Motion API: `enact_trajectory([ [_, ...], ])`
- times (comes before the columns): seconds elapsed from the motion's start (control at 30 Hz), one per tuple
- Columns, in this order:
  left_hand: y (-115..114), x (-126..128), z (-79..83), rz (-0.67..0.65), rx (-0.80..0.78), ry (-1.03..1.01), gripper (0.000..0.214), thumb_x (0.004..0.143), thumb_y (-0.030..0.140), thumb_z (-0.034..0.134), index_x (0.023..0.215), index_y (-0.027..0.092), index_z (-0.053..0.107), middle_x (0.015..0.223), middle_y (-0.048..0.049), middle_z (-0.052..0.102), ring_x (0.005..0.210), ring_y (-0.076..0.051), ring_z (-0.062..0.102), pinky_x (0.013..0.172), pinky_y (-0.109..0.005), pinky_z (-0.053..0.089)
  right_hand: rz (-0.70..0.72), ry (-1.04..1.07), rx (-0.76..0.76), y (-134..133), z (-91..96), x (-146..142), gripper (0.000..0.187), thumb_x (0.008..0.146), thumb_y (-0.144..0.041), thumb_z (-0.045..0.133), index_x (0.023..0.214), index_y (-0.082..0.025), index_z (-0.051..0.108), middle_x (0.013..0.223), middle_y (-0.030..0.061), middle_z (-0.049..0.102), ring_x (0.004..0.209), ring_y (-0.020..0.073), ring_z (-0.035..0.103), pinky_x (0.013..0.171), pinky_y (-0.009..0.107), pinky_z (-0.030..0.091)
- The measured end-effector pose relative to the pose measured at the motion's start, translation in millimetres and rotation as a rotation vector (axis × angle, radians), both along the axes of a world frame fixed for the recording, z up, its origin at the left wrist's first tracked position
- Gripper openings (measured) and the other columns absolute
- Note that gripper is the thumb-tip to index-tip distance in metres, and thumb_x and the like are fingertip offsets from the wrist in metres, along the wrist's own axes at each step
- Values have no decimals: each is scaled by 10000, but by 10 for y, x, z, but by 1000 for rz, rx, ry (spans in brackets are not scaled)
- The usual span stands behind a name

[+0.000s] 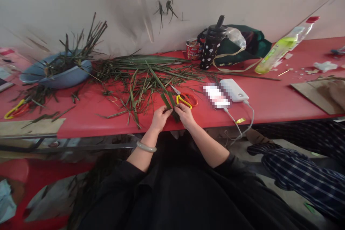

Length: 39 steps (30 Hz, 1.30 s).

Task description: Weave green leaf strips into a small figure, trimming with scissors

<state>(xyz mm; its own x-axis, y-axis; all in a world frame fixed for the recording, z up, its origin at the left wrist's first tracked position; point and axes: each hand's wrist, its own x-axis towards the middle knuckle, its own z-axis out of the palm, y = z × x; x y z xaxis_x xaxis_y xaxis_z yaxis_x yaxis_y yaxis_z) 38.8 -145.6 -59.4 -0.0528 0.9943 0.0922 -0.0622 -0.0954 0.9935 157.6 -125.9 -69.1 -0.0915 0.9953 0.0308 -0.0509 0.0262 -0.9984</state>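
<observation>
Both my hands meet at the near edge of the red table (269, 106). My left hand (160, 118) is closed on green leaf strips (169, 102) that stick up between the two hands. My right hand (184, 114) pinches the same strips from the right side. A pale bangle (146, 147) sits on my left wrist. Just beyond my right hand lie yellow-handled scissors (183, 99). A heap of long green leaves (140, 73) is spread across the table behind the hands.
A blue basin (58, 75) of leaves stands at the back left, with a second pair of scissors (15, 109) near it. A white power bank (234, 90), black cup (212, 45), green bag (249, 45) and green bottle (283, 46) sit right. A person's striped sleeve (302, 178) is at lower right.
</observation>
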Motion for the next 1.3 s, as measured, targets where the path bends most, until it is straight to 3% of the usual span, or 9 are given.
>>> enact_trajectory([
  [0.1, -25, 7, 14, 22, -16, -20, 221, 639, 301, 630, 795, 144, 630, 750, -22, 645, 712, -124, 567, 731, -274, 440, -27, -5, 6, 10, -2, -4, 207, 696, -393, 497, 664, -189, 474, 547, -44, 435, 479, 85, 397, 442, 209, 329],
  [0.37, -84, 22, 29, 18, 29, 209, 182, 678, 311, 596, 760, 154, 634, 729, -29, 633, 687, -127, 554, 697, -264, 433, -78, -47, 71, 20, -15, -13, 179, 704, -363, 499, 657, -194, 462, 541, -43, 410, 477, 85, 381, 435, 212, 324],
  [0.53, -198, -26, 256, 12, 47, -60, 162, 677, 307, 604, 722, 153, 588, 669, -13, 616, 647, -118, 566, 673, -266, 451, -48, 38, 4, 10, 23, -32, 176, 705, -364, 503, 691, -197, 447, 524, -52, 462, 422, 79, 410, 408, 213, 342],
  [0.67, -228, -158, 412, 24, 35, -259, 176, 661, 306, 620, 750, 168, 556, 614, 8, 598, 574, -110, 570, 624, -276, 468, -39, -33, -54, 27, 33, -61, 171, 721, -359, 475, 762, -193, 470, 546, -43, 506, 390, 75, 427, 387, 208, 355],
  [0.73, -213, -207, 391, 43, -5, -275, 189, 640, 292, 639, 752, 164, 556, 611, 9, 599, 573, -108, 576, 610, -263, 464, -22, -91, -18, 44, 11, -77, 202, 730, -340, 467, 853, -185, 508, 628, -14, 557, 457, 93, 493, 439, 224, 408],
  [0.8, -188, -222, 306, 44, -79, -272, 209, 620, 281, 653, 759, 151, 567, 620, -2, 609, 583, -110, 581, 601, -254, 460, -31, -161, 101, 53, -22, -82, 281, 724, -311, 487, 971, -181, 529, 839, 44, 608, 684, 139, 581, 594, 266, 470],
  [0.9, -142, -190, 145, 41, -174, -261, 213, 602, 290, 662, 727, 142, 574, 621, -2, 607, 558, -95, 557, 564, -232, 442, -87, -256, 278, 20, -52, -62, 325, 729, -295, 506, 1036, -193, 544, 1093, 79, 554, 991, 186, 522, 772, 304, 450],
  [1.1, -59, -123, 37, 21, -175, -168, 188, 598, 277, 655, 710, 137, 599, 622, 10, 589, 561, -82, 525, 583, -232, 434, -3, -332, 283, -96, 1, -28, 194, 769, -329, 464, 786, -186, 593, 710, 21, 597, 666, 142, 553, 642, 268, 449],
  [1.3, -61, -156, 87, -41, -162, -15, 169, 605, 245, 646, 724, 125, 631, 671, -18, 627, 623, -107, 550, 649, -257, 441, 53, -252, 170, -86, 7, -24, 165, 724, -312, 490, 766, -171, 566, 646, -4, 586, 561, 118, 540, 546, 243, 444],
])
